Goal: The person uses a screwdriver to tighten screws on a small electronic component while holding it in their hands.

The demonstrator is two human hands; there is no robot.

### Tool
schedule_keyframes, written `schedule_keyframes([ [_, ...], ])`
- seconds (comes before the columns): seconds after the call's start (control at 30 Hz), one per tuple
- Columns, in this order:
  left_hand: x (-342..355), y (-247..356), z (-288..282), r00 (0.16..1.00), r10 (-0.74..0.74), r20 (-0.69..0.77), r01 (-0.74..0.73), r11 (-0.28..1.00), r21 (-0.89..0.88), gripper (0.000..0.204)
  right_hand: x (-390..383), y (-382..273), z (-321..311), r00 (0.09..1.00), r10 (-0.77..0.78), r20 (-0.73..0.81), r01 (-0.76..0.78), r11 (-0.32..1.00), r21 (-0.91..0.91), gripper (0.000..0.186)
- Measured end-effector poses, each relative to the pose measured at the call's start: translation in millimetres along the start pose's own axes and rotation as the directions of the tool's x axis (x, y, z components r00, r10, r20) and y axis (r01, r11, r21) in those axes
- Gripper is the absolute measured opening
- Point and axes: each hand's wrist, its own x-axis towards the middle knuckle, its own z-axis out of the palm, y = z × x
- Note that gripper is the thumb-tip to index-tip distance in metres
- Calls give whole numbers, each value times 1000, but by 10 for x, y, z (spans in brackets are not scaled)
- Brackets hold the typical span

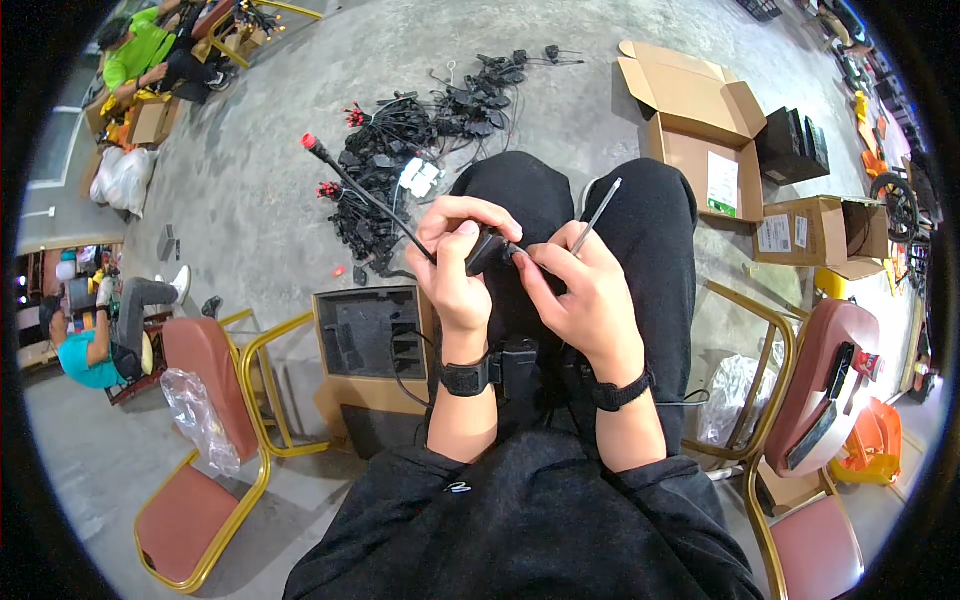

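Above my lap, my left hand (455, 265) is closed round a small black plastic part (487, 252). A stiff black cable (365, 192) with a red tip runs out from that hand toward the upper left. My right hand (585, 290) meets the black part's right end with thumb and fingertips. Held along its fingers is a slim grey metal rod (602, 212), pointing up and right; its other end is hidden in the hand. Black bands circle both wrists. On the floor ahead lies a heap of black parts and cables (385, 150), some red-tipped, with a white piece (420, 177) beside it.
A foam-lined box (368, 335) stands by my left leg. Open cardboard boxes (700, 150) and a black box (792, 145) lie ahead right. Chairs with gold frames flank me, left (205, 380) and right (820, 370). Two people sit farther off at the left.
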Motion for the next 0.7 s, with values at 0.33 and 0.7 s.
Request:
schedule_keyframes([
  [0.33,29,-96,-108,993,-44,113,40,999,32,23,-9,12,17,998,-50,-34,49,998,-39,10],
  [0.7,48,-60,-96,982,-62,178,50,996,72,24,-6,28,17,995,-82,51,88,989,-115,13],
])
